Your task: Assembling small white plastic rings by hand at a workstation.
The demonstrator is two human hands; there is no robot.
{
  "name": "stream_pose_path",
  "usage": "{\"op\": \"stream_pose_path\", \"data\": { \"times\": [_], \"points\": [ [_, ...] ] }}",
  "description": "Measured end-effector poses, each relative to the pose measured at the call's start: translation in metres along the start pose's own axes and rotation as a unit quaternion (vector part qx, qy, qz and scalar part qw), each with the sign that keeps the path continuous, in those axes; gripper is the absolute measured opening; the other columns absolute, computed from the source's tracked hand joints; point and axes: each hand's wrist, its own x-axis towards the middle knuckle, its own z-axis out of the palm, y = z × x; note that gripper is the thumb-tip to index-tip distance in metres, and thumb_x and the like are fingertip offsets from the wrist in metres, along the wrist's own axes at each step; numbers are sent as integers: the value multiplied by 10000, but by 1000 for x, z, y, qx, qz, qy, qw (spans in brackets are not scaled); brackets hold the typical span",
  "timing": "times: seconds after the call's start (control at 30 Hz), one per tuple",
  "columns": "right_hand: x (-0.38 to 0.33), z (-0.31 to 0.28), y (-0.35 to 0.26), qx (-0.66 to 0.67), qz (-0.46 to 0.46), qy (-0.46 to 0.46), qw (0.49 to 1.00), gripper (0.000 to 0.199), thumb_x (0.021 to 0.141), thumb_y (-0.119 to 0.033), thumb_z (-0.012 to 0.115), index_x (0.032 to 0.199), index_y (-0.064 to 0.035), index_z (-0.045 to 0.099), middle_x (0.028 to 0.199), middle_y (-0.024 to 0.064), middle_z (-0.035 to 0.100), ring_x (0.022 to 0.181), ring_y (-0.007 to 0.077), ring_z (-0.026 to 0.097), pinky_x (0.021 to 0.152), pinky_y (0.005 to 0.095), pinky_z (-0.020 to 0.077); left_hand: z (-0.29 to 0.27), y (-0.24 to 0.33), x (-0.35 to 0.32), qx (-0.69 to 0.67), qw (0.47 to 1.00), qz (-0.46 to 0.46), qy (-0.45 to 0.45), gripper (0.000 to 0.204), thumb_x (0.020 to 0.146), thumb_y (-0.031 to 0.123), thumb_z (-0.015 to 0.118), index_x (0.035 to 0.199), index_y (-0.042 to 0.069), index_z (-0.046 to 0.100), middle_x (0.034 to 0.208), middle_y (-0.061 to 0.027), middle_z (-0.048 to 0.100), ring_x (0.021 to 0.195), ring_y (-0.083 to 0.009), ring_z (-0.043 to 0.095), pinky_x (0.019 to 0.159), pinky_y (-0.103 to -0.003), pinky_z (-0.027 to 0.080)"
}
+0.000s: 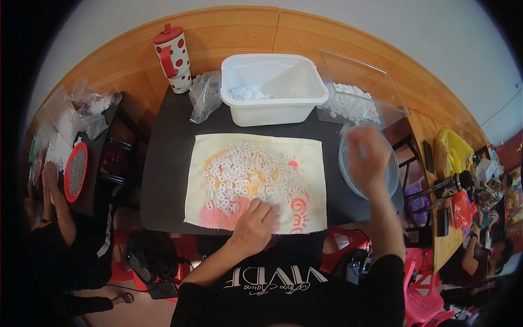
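A pale yellow cloth (310,158) with red and orange marks lies on a dark table (169,163). Many small white plastic pieces (242,174) are spread over it. My left hand (256,220) rests on the cloth's near edge, fingers curled down onto the white pieces; whether it grips any is hidden. My right hand (368,155) is blurred, raised over a clear round bowl (392,174) at the right. I cannot tell what its fingers hold.
A white tub (272,106) with some white pieces stands behind the cloth. A clear bin (359,106) of white pieces, a plastic bag (206,95) and a red-dotted cup (174,57) are at the back. Another person (54,218) sits left by a red bowl (76,171).
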Motion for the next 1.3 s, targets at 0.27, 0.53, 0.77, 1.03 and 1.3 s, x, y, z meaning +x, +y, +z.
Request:
{"op": "stream_pose_path", "data": {
  "times": [0.27, 0.53, 0.77, 1.03, 1.3],
  "points": [
    [53, 7, 85, 45, 175, -4, 983, 52, 876, -24, 708, 895, 16, 680, 782, 100, 659, 749, 157, 639, 667, 325, 487, -1, -6, 5, -64, 997, -11, 36, 412, 677, -103, 654, 1086, -60, 644, 1041, -177, 604, 932, -367, 571, 817, -425, 497],
    [-44, 57, -37, 113, 5, -309, 944, 189, 771, 1, 723, 956, -24, 693, 962, 136, 642, 919, 354, 637, 779, 440, 521, -1, -3, 2, -31, 998, -42, 28, 442, 641, -102, 637, 1083, -80, 643, 1100, -186, 599, 1021, -388, 547, 870, -443, 496],
    [-49, 50, -29, 105, -4, -376, 920, 168, 773, -3, 725, 937, -20, 695, 1050, 157, 630, 982, 351, 621, 824, 433, 517, -2, -1, 5, 1, 996, -48, 69, 431, 658, -86, 607, 1089, -98, 612, 1121, -198, 573, 1046, -393, 516, 921, -437, 473],
    [-44, 75, -56, 154, -12, -324, 933, 195, 770, -37, 756, 962, -49, 722, 1183, 148, 611, 1050, 344, 576, 871, 426, 457, 0, -2, 2, 8, 995, -72, 71, 424, 668, -72, 623, 1091, -101, 610, 1152, -216, 557, 1082, -409, 510, 959, -457, 469],
    [-47, 73, -44, 127, -6, -378, 917, 183, 749, -30, 758, 928, -50, 726, 1262, 136, 601, 1114, 333, 543, 889, 434, 428, 0, -4, -2, -9, 994, -79, 73, 419, 677, -73, 628, 1095, -97, 608, 1173, -229, 542, 1106, -430, 497, 975, -471, 460]
  ]
}}
